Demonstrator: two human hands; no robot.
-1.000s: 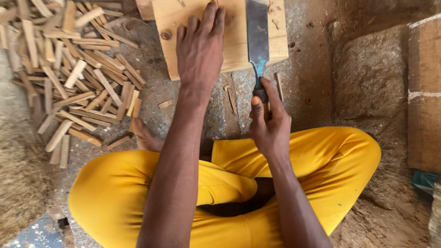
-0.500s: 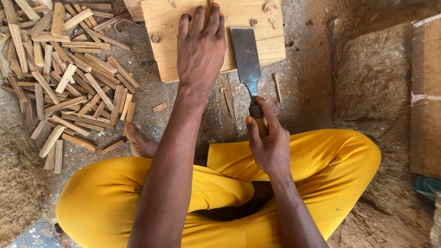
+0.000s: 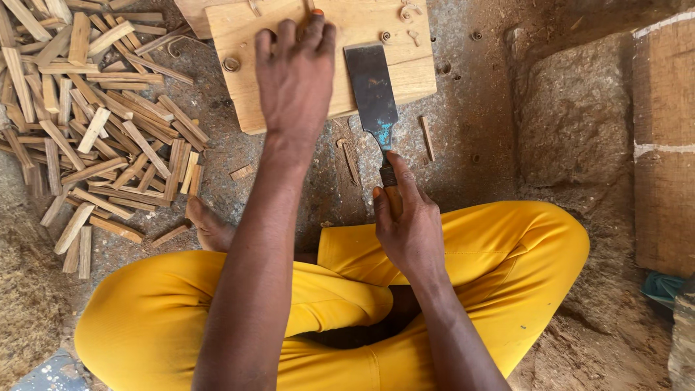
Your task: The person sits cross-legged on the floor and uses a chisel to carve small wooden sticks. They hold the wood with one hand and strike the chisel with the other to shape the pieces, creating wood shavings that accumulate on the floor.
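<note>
My left hand (image 3: 295, 76) lies on a pale wooden board (image 3: 391, 80) on the ground ahead, fingers pointing away and pinching a thin wooden stick at the board's far edge. My right hand (image 3: 407, 224) grips the handle of a broad flat-bladed chisel (image 3: 372, 90). Its dark blade, with a turquoise patch near the handle, lies over the board's right half, just right of my left hand. I sit cross-legged in yellow trousers (image 3: 499, 253), with a bare foot (image 3: 210, 226) showing at the left.
A heap of several short split wood sticks (image 3: 94, 137) covers the ground at the left. A few slivers (image 3: 427, 137) lie in front of the board. A rough stone block (image 3: 572, 116) and a wooden block (image 3: 666, 145) stand at the right.
The chisel has drawn back toward me, so its blade now ends on the board. My left hand stays on the board; the view has shifted, showing more of the board.
</note>
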